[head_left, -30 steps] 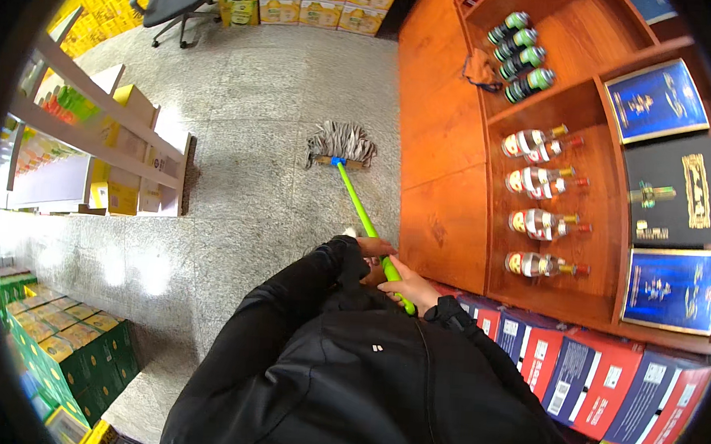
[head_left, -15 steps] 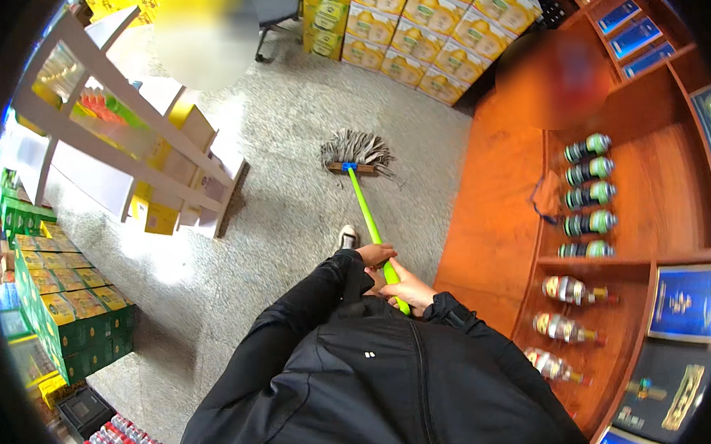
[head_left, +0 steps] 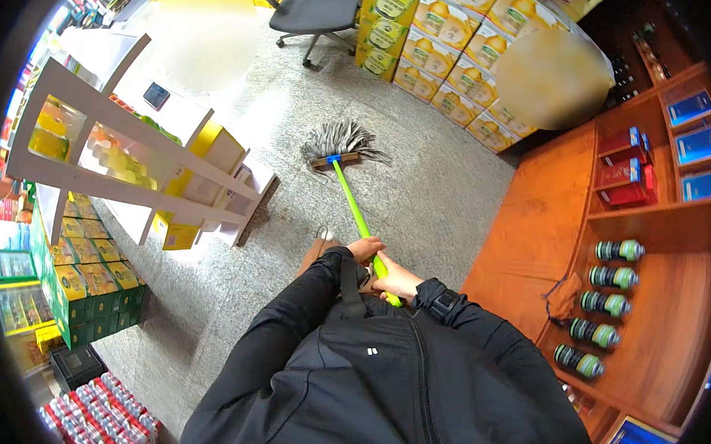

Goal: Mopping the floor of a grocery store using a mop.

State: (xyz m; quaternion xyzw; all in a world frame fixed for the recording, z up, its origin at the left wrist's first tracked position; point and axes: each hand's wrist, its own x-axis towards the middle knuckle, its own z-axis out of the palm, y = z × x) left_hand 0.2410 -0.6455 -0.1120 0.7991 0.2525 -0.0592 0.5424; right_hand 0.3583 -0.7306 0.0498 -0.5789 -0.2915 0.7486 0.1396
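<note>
Both my hands grip the bright green handle of a mop [head_left: 350, 196] in front of my body. My left hand [head_left: 364, 248] is closed round the handle a little farther along. Nearer my body, my right hand [head_left: 397, 280] wraps the handle close to its end. The mop's grey string head [head_left: 345, 139] lies spread on the speckled grey floor [head_left: 421, 193] ahead, joined to the handle by a brown bar with a blue clamp. Beside my left hand the tip of my shoe [head_left: 325, 235] shows.
On the left stands a white shelf unit [head_left: 205, 178], with stacked green and yellow cartons [head_left: 99, 285] behind it. Ahead are a black office chair [head_left: 314, 12] and piled yellow boxes [head_left: 437, 45]. A wooden cabinet [head_left: 524, 231] with several bottles [head_left: 608, 302] lines the right. Bottle packs [head_left: 100, 414] sit lower left.
The view has swung toward the left and forward. The mop head now lies slightly farther left, its bar tilted, while both hands keep their hold on the handle.
</note>
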